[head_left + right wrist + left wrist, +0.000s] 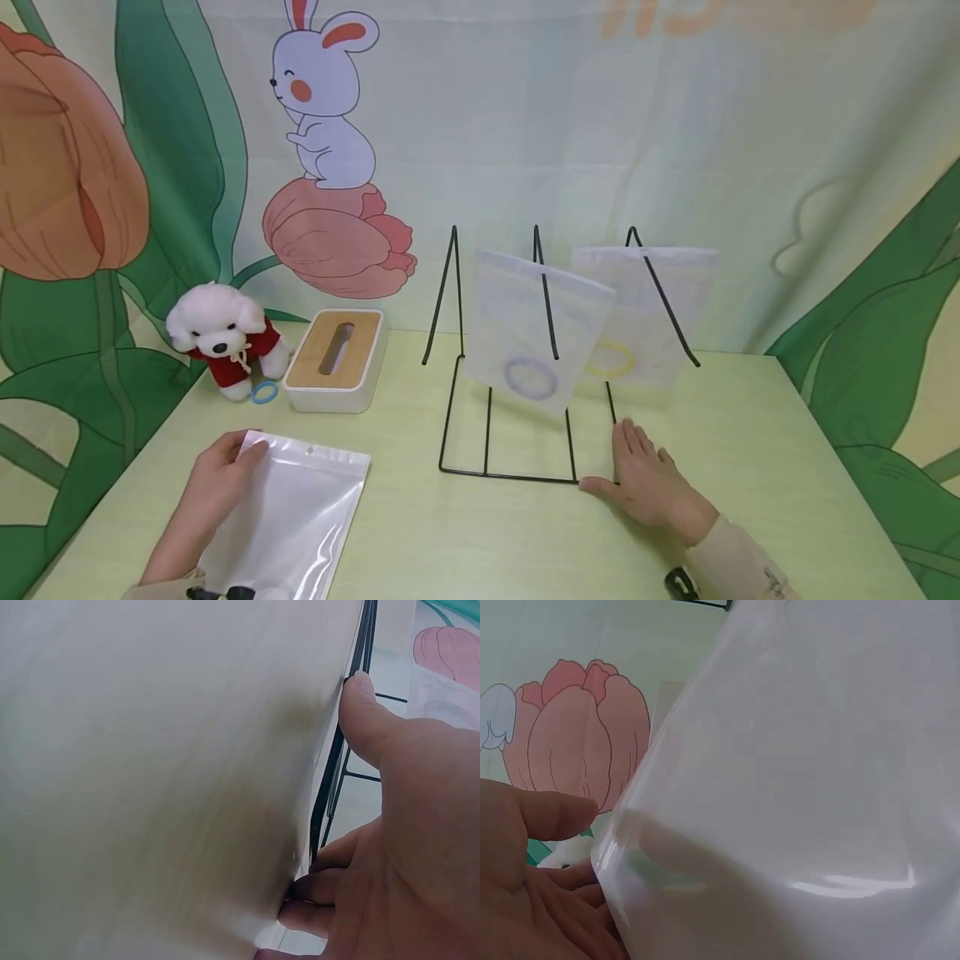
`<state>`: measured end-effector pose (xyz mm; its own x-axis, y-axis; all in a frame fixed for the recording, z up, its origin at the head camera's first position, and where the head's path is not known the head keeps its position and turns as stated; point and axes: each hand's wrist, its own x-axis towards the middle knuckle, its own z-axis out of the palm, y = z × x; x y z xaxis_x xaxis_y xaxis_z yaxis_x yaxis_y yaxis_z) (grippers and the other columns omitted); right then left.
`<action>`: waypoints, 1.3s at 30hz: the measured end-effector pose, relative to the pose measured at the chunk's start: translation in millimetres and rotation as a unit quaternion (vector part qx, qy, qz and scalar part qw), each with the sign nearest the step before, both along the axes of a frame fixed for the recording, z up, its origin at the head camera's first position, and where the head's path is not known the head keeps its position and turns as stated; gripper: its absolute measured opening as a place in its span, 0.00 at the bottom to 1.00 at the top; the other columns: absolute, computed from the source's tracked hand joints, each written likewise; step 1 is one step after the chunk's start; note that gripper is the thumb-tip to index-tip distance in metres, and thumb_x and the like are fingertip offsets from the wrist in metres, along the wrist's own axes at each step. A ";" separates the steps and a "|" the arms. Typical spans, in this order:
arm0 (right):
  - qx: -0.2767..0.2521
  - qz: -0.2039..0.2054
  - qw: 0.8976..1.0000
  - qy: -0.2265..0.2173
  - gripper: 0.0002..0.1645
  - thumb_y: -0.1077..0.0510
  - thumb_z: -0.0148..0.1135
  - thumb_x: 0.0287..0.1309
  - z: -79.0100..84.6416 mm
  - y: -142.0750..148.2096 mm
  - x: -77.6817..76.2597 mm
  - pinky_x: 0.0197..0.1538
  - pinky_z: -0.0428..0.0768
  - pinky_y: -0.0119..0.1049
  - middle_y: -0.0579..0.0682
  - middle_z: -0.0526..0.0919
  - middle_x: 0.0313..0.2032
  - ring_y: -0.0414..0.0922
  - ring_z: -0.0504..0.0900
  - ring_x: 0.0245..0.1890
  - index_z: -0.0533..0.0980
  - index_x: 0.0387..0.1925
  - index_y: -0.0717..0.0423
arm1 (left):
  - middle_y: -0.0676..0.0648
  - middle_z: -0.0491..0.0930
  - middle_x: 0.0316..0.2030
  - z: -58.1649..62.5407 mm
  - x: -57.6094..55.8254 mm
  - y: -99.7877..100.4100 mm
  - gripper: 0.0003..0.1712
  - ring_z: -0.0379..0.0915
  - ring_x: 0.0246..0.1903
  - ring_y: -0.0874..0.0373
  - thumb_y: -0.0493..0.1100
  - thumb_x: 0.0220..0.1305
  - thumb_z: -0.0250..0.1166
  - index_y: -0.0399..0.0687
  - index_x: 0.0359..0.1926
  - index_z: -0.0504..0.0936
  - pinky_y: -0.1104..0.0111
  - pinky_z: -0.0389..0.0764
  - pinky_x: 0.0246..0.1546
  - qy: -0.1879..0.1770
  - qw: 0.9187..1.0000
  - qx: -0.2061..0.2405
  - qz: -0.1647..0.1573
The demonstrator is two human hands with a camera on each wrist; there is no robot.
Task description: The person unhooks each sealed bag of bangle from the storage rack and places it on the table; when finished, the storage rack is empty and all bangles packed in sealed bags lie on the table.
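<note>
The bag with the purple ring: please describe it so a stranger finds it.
On the table, find the black wire rack. On its middle hook hangs a translucent zip bag. Its purple ring sets it apart from the bag at right, which shows a yellow ring.

An indoor spot dressed like a nursery; whether in a home or a studio, I cannot tell. Behind the tissue box (355, 362) hangs a cloth (480, 150) printed with a rabbit (326, 100) and tulips (333, 237); left of the box is a toy dog (225, 337); under it lies a pale-green worktop (480, 542).
</note>
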<state>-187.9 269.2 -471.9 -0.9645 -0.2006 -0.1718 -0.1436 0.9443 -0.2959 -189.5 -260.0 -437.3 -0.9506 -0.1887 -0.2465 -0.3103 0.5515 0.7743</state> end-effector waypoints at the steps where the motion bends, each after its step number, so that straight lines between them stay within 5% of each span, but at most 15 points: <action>1: 0.000 0.000 1.000 0.000 0.65 0.24 0.46 0.60 -0.3 0.1 0.0 0.63 0.51 0.71 0.71 0.43 0.72 0.67 0.44 0.71 0.43 0.71 0.76 | 0.25 0.57 0.65 -0.7 0.2 -1.0 0.38 0.54 0.63 0.31 0.54 0.75 0.45 0.26 0.69 0.53 0.42 0.63 0.61 -0.002 1.000 -0.006 -0.002; 5: -0.001 0.000 1.000 0.002 0.65 0.24 0.45 0.60 -1.1 0.8 -0.4 0.63 0.51 0.71 0.71 0.42 0.72 0.67 0.44 0.71 0.44 0.71 0.76 | 0.23 0.58 0.62 -5.1 0.6 -7.2 0.41 0.57 0.59 0.31 0.54 0.74 0.49 0.28 0.72 0.47 0.43 0.66 0.57 -0.006 0.999 -0.034 -0.020; 8: -0.001 0.001 1.000 0.005 0.65 0.24 0.45 0.60 -1.8 1.5 -0.9 0.63 0.51 0.71 0.72 0.43 0.72 0.67 0.44 0.71 0.44 0.71 0.76 | 0.22 0.51 0.67 -9.6 0.0 -13.8 0.49 0.50 0.64 0.28 0.57 0.71 0.54 0.30 0.74 0.40 0.39 0.60 0.61 -0.018 0.997 -0.058 -0.050; 13: -0.001 0.003 1.000 0.009 0.65 0.24 0.45 0.61 -3.8 2.3 -2.5 0.62 0.51 0.71 0.72 0.43 0.72 0.68 0.45 0.71 0.44 0.71 0.75 | 0.13 0.42 0.63 -17.1 1.0 -19.5 0.67 0.42 0.63 0.20 0.61 0.61 0.65 0.18 0.68 0.30 0.36 0.51 0.62 -0.024 0.985 -0.135 -0.109; 19: 0.000 0.003 1.000 0.006 0.64 0.24 0.46 0.61 -2.2 0.3 -2.9 0.63 0.51 0.71 0.72 0.43 0.72 0.68 0.44 0.71 0.43 0.71 0.76 | 0.12 0.44 0.55 -18.6 6.7 -15.5 0.83 0.43 0.56 0.18 0.66 0.45 0.75 0.14 0.64 0.25 0.34 0.57 0.58 -0.029 0.972 -0.212 -0.099; 27: -0.002 0.002 1.000 0.002 0.64 0.25 0.46 0.61 0.2 -0.6 -2.3 0.62 0.52 0.71 0.72 0.43 0.72 0.68 0.45 0.71 0.43 0.71 0.76 | 0.16 0.45 0.56 -17.6 14.5 -11.4 0.74 0.41 0.56 0.21 0.52 0.40 0.81 0.19 0.69 0.38 0.34 0.60 0.54 0.005 0.965 -0.240 -0.106; 33: -0.002 0.000 1.000 -0.004 0.65 0.25 0.46 0.61 -0.5 -0.7 -1.7 0.63 0.51 0.71 0.72 0.42 0.72 0.68 0.44 0.71 0.42 0.71 0.75 | 0.20 0.47 0.59 -22.6 18.7 -13.1 0.63 0.44 0.56 0.22 0.51 0.41 0.81 0.24 0.67 0.54 0.33 0.61 0.52 -0.021 0.961 -0.253 -0.109; 39: -0.002 0.001 1.000 0.002 0.64 0.25 0.47 0.61 -0.9 0.3 -0.8 0.63 0.51 0.71 0.72 0.42 0.72 0.68 0.45 0.71 0.43 0.71 0.76 | 0.19 0.49 0.58 -24.6 22.3 -17.7 0.61 0.46 0.55 0.21 0.54 0.43 0.80 0.23 0.66 0.56 0.32 0.61 0.52 -0.056 0.958 -0.261 -0.105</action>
